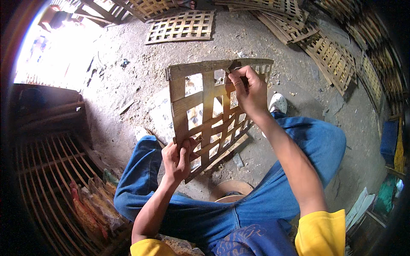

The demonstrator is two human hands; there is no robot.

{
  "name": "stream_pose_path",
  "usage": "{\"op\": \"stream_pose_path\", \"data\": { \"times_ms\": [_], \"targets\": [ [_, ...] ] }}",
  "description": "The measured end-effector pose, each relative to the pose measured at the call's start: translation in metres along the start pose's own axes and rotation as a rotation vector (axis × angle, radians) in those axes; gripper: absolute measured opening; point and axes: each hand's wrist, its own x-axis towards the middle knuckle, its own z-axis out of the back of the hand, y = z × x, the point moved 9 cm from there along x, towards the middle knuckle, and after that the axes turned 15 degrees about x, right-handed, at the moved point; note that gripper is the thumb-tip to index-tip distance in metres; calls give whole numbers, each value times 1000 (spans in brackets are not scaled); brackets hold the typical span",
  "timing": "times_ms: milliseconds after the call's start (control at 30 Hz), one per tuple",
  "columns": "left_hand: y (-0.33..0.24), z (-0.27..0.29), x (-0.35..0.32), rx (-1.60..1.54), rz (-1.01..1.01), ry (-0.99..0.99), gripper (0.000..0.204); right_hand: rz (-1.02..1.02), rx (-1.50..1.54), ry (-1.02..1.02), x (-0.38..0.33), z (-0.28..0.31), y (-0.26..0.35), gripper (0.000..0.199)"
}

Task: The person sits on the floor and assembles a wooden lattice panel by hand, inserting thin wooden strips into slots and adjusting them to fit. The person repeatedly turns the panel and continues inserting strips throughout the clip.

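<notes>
A woven bamboo panel (207,100) with square openings stands tilted up between my knees, framed by flat wooden strips. My left hand (177,161) is closed round the lower part of its left edge, thumb on the near face. At the top strip, right of its middle, my right hand (250,91) is closed in a pinch. A small dark thing or dark patch (234,65) shows at those fingertips, too unclear to name. Pale printed sheeting (160,112) on the floor shows behind the panel and through its openings.
Another woven panel (181,26) lies ahead on the floor. Stacked panels (326,57) lie at the far right. On the left stands a slatted wooden rack (51,158) with plastic bags (92,205) beside it. A round brown object (232,187) sits between my legs.
</notes>
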Motion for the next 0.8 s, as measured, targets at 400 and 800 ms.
{"op": "stream_pose_path", "data": {
  "times_ms": [400, 800],
  "targets": [
    [22, -2, -5, -40, 101, -38, 42, -5, -120, -105, 1, 46, -34, 17],
    [-2, -5, -6, -65, -48, 12, 28, -77, -45, 54, 2, 6, -5, 22]
  ]
}}
